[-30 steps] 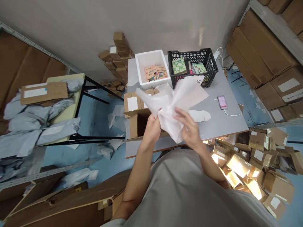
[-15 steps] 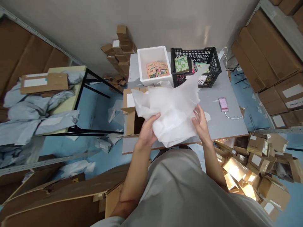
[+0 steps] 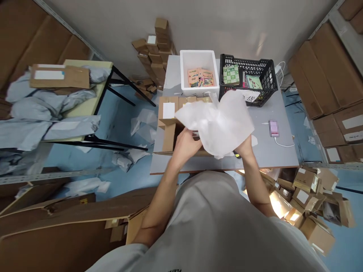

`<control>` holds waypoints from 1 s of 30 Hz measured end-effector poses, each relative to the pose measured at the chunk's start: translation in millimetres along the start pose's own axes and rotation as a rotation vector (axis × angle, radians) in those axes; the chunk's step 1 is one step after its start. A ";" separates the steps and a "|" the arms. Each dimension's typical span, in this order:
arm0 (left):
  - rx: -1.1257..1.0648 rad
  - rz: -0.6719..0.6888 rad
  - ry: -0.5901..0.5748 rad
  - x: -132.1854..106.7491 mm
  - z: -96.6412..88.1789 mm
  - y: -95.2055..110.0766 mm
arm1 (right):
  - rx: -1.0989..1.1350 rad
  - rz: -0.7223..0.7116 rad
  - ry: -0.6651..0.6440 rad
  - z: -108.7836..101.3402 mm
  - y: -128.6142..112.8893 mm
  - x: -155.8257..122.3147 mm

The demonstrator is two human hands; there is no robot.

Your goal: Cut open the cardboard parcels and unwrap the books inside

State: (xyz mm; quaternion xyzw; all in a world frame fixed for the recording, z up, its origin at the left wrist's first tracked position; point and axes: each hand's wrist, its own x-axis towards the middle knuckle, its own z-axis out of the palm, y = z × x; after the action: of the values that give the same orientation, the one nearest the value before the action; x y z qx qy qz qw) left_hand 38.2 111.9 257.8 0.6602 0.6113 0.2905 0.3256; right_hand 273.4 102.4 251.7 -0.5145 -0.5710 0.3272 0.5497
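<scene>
A thin white packing foam sheet (image 3: 224, 126), bunched and folded, is lifted over the grey table between my hands. My left hand (image 3: 185, 146) is curled at its lower left edge, fingers bent and thumb toward the sheet. At the right edge my right hand (image 3: 245, 147) grips the sheet, its fingertips hidden behind the foam. Under the sheet and beside my left hand stands an open cardboard box (image 3: 169, 136), its inside mostly covered. A small black and yellow object (image 3: 237, 154) shows below the sheet near my right hand; its kind is unclear.
Behind stand a white foam box (image 3: 198, 90) with colourful packs and a black plastic crate (image 3: 263, 94) with booklets. Closed cartons (image 3: 169, 110) sit before them. A phone (image 3: 273, 128) on a cable lies right. Grey parcels (image 3: 42, 107) cover the left table; boxes (image 3: 303, 196) pile on the floor.
The foam sheet has folded and bunched, and its lower edge has risen. My left hand has curled beside the box; my right hand has moved behind the sheet's edge. The view has shifted.
</scene>
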 end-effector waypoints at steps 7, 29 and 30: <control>0.235 -0.038 -0.433 -21.7 -46.0 -92.9 | -0.452 -0.161 -0.638 58.7 -32.7 56.5; 0.249 0.022 -0.324 -16.0 -57.7 -109.0 | -0.420 0.182 -0.159 28.5 32.2 49.4; 0.246 0.027 -0.326 -10.4 -55.4 -104.4 | -0.403 0.278 -0.071 16.7 55.8 56.0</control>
State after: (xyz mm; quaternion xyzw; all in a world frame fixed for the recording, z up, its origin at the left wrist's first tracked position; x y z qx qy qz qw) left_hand -70.6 109.9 210.3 0.7415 0.5723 0.1072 0.3334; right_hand 277.4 173.0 212.5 -0.6754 -0.5674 0.2972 0.3654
